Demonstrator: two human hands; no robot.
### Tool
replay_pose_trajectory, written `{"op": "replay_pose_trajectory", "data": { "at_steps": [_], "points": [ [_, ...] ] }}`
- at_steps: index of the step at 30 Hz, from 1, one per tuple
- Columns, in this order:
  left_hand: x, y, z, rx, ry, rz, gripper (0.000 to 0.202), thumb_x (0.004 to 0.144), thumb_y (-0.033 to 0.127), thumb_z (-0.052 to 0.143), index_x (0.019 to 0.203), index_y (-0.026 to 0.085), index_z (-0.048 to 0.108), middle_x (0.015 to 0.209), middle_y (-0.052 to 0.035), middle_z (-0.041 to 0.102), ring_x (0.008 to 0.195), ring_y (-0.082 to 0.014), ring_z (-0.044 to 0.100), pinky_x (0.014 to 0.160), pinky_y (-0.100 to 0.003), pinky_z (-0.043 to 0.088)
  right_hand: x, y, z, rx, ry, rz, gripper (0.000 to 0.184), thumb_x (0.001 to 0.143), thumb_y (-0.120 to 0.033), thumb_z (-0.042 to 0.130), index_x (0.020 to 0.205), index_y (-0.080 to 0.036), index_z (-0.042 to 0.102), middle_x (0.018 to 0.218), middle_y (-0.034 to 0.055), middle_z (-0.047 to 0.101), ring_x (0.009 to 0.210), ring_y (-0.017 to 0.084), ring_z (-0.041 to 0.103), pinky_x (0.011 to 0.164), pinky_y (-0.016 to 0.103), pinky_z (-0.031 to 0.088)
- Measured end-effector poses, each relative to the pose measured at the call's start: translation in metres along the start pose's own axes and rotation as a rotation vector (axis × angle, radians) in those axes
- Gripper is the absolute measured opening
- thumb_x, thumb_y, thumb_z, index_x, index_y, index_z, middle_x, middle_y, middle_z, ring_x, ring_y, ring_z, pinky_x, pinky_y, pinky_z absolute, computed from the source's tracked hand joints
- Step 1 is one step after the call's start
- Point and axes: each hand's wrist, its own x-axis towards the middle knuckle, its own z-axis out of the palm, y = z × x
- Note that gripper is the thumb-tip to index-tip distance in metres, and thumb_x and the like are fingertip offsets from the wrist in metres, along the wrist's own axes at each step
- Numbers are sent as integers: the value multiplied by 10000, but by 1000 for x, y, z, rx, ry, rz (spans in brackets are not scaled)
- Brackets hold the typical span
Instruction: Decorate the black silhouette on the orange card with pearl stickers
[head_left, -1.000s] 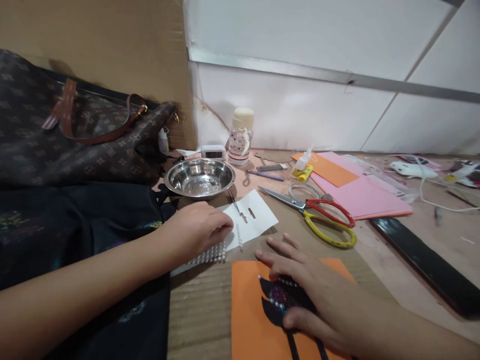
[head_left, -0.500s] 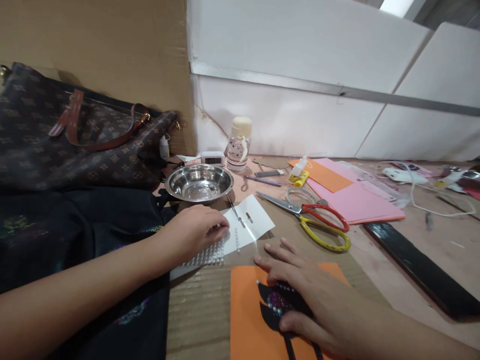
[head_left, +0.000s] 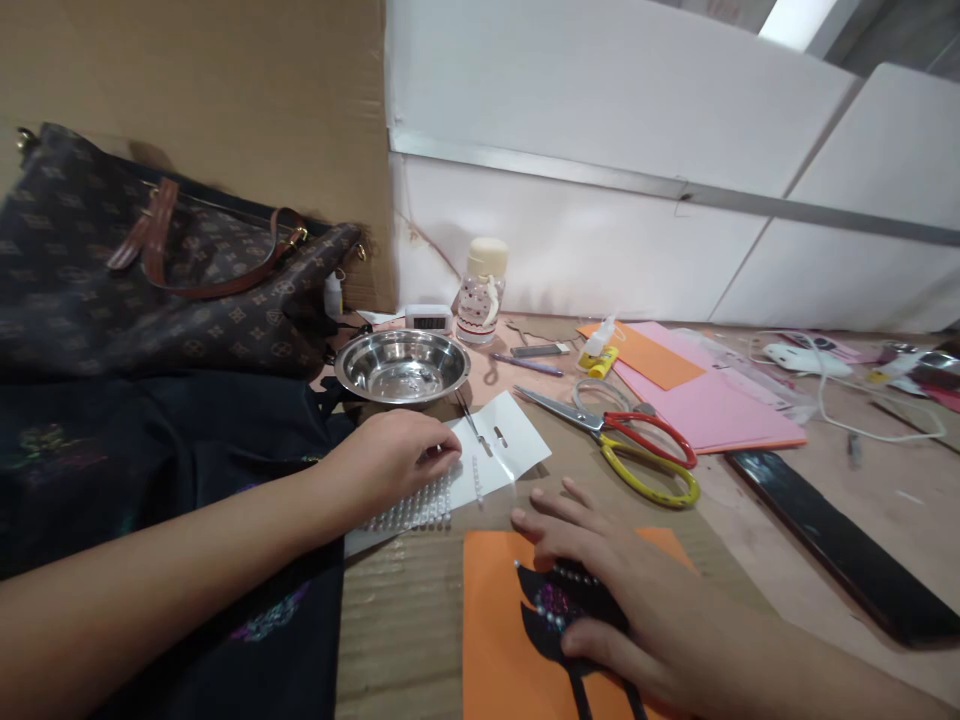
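My left hand (head_left: 394, 460) rests with curled fingers on a white card of stick-on pearl beads (head_left: 495, 455), fingertips pinched at the rows of pearls (head_left: 416, 512). What it pinches is too small to see. My right hand (head_left: 607, 565) lies flat, fingers spread, on an orange paper sheet (head_left: 495, 640). Under it is a black cut-out shape (head_left: 551, 605) edged with pearls and purple glitter. Thin tweezers (head_left: 469, 412) lie on the card just beyond my left fingers.
A steel bowl (head_left: 403, 366) stands behind the card. Red-and-yellow scissors (head_left: 630, 445) lie to the right, with pink and orange papers (head_left: 705, 390), a glue bottle (head_left: 600, 345), a small bottle (head_left: 480, 290) and a black phone (head_left: 840, 545). A patterned handbag (head_left: 150, 280) and dark cloth (head_left: 150, 470) fill the left.
Both hands stay in place on the card and the orange sheet. Only the view shifts, tilting up slightly and then panning a little.
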Motion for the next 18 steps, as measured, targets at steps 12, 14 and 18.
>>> {"op": "replay_pose_trajectory", "data": {
  "at_steps": [12, 14, 18],
  "points": [
    [-3, -2, 3, -25, 23, 30, 131, 890, 154, 640, 882, 184, 767, 864, -38, 801, 781, -203, 730, 711, -283, 514, -23, 119, -35, -164, 324, 358, 423, 939, -226, 514, 1359, -254, 552, 1355, 118, 654, 1232, 324, 644, 1002, 524, 548],
    [-2, -3, 3, -29, 24, 34, 134, 891, 157, 636, 886, 189, 766, 868, -33, 802, 787, -199, 730, 712, -279, 514, -22, 131, -36, -151, 264, 363, 485, 913, -200, 530, 1395, -253, 538, 1364, 111, 652, 1226, 313, 649, 1000, 503, 553],
    [-1, -4, 2, -41, 25, 36, 125, 890, 167, 643, 891, 191, 766, 865, -28, 799, 767, -185, 723, 692, -265, 506, -15, 136, -37, -204, 218, 337, 569, 857, -183, 543, 1424, -234, 555, 1287, 110, 685, 1146, 295, 684, 944, 436, 578]
  ]
}}
